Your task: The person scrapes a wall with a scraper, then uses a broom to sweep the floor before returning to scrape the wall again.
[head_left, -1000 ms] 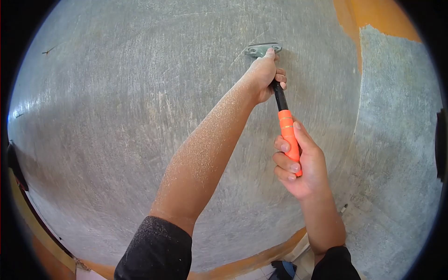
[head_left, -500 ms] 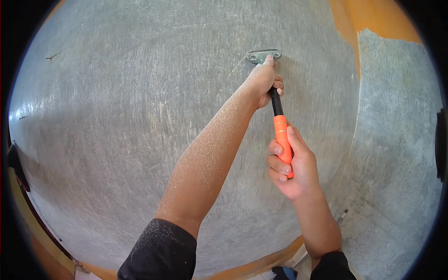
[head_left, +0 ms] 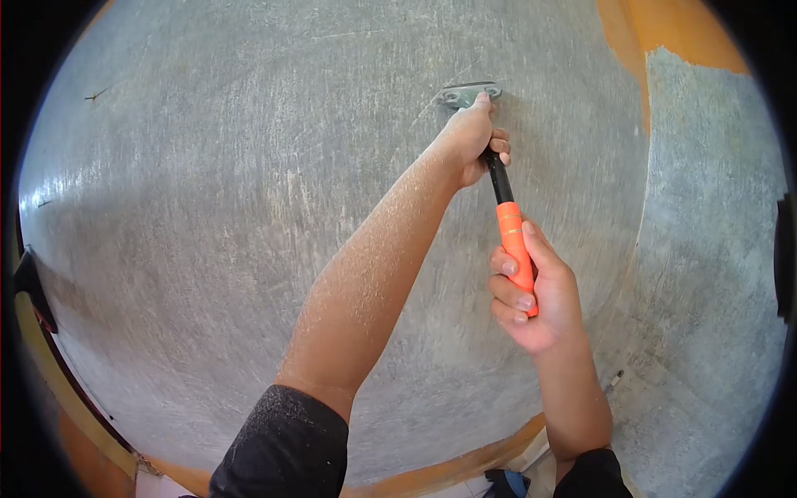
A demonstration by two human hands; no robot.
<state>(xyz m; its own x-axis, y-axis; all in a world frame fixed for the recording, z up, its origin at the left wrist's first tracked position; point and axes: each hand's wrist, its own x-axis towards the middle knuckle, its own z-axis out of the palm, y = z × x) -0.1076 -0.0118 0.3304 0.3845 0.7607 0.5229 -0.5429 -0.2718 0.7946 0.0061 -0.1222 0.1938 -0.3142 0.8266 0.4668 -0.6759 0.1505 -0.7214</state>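
Closed around the orange handle point(head_left: 510, 224), the right hand point(head_left: 552, 303) grips the scraper point(head_left: 500, 180) low down, while the left hand point(head_left: 469, 137) clasps it just below its flat head point(head_left: 452, 98), thumb on the metal. That head sits against the streaky grey wall point(head_left: 207, 249). Pale dust speckles the left forearm point(head_left: 365, 274). Orange paint point(head_left: 685, 33) shows at the wall's upper right; a blue-and-black item point(head_left: 506, 483) lies near the bottom.

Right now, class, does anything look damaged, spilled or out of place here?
Pale dust speckles the left forearm. The orange paint at upper right ends raggedly against the grey wall, looking stripped or unfinished.
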